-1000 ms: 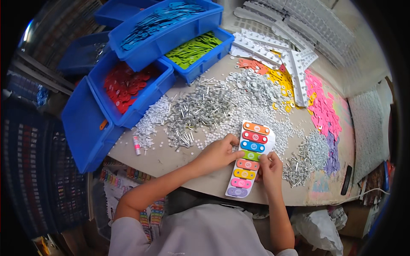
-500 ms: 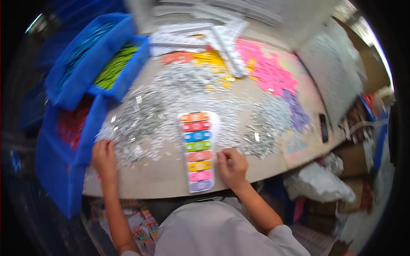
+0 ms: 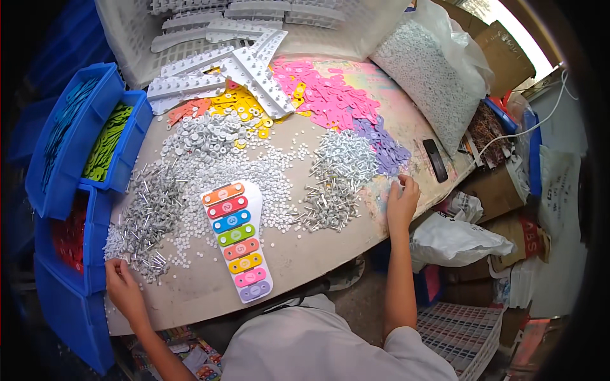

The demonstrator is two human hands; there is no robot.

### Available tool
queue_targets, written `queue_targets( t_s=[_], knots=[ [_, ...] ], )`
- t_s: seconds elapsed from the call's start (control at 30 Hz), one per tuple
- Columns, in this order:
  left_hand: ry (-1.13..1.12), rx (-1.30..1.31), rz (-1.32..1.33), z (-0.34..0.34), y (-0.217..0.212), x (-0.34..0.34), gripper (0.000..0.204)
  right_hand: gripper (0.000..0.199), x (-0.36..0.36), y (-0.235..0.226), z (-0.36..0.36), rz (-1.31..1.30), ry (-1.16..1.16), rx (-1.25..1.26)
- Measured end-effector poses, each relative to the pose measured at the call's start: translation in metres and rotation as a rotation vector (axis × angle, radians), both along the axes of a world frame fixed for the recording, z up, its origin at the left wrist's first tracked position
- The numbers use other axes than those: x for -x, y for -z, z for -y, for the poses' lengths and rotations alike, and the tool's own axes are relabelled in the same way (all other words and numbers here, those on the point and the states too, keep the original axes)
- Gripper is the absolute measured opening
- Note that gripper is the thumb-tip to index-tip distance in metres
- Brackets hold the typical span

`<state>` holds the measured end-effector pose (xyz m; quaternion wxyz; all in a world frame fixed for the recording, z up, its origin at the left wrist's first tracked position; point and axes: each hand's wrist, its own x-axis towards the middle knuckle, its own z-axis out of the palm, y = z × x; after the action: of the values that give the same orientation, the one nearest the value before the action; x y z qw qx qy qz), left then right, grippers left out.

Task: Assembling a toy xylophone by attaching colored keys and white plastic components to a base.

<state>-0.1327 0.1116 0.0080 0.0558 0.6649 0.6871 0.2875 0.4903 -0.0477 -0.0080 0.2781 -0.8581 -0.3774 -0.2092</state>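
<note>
A toy xylophone [image 3: 233, 241] with a white base and a row of coloured bars lies on the table in front of me. My left hand [image 3: 125, 289] rests at the table's left edge, fingers curled together beside small white pieces and loose metal pins [image 3: 149, 219]. Over on the right, my right hand [image 3: 403, 198] has its thumb and fingers drawn together by the near end of a pile of purple bars [image 3: 381, 145]. Whatever either hand pinches is too small to make out. Small white round caps [image 3: 267, 181] are spread around the xylophone.
Blue bins [image 3: 105, 238] with blue, green and red bars stand at the left. Pink bars [image 3: 333, 95], yellow bars [image 3: 235, 105], white moulded frames [image 3: 254, 76] and silver screws [image 3: 343, 159] lie farther back. A bulging clear bag [image 3: 422, 73] and a dark oblong object [image 3: 435, 160] are at the right.
My right hand has moved from beside the xylophone out to the right, up to the purple bars. The view has shifted; my left hand stays near the left-hand pile.
</note>
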Motion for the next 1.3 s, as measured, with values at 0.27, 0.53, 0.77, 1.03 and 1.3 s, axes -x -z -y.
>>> queue_targets(
  t_s=[0.27, 0.53, 0.77, 1.03, 1.3],
  knots=[
    [0.073, 0.083, 0.429, 0.038, -0.015, -0.013, 0.007, 0.019, -0.007, 0.017, -0.011, -0.05, -0.102, 0.077],
    [0.279, 0.676, 1.234, 0.054, -0.03, -0.092, 0.014, 0.015, 0.056, -0.014, -0.014, -0.378, -0.124, -0.248],
    [0.418, 0.948, 1.381, 0.043, -0.021, -0.134, 0.012, 0.013, 0.215, -0.04, -0.036, -0.649, -0.818, -0.167],
    [0.433, 0.947, 1.363, 0.033, -0.009, -0.15, 0.013, 0.02, 0.254, -0.025, -0.061, -0.526, -0.963, -0.123],
    [0.451, 0.943, 1.328, 0.034, -0.011, -0.159, 0.026, 0.02, 0.255, -0.022, -0.061, -0.256, -1.123, -0.058]
  ],
)
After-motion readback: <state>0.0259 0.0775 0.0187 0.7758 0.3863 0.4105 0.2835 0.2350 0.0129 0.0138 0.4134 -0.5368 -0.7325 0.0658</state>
